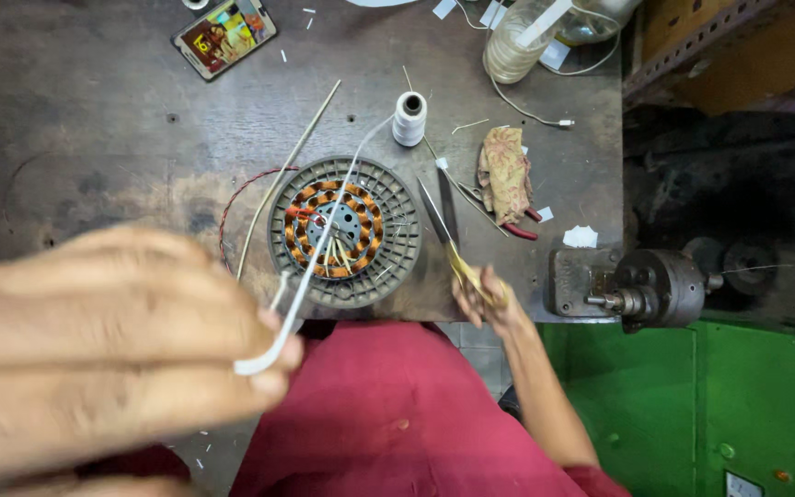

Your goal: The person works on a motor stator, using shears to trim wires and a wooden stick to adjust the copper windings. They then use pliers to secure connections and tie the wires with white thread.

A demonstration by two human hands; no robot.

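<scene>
My left hand (112, 350) (blurry, close up) pinched the white thread (315, 262) running from the stator (344, 230) mid-table; my right hand (485, 299) gripped yellow-handled scissors (448, 244) just right of it.

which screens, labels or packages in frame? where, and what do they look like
Smartphone: bench top, far left, lying tilted; rectangular, pale frame, lit screen in red, yellow and green.
Label plate: bottom right corner, on the green cabinet; small pale rectangle, cut off by the frame edge.
No packages visible.

left hand (112, 350) raised close, fingers pinched, right hand (485, 299) gripping low
</scene>
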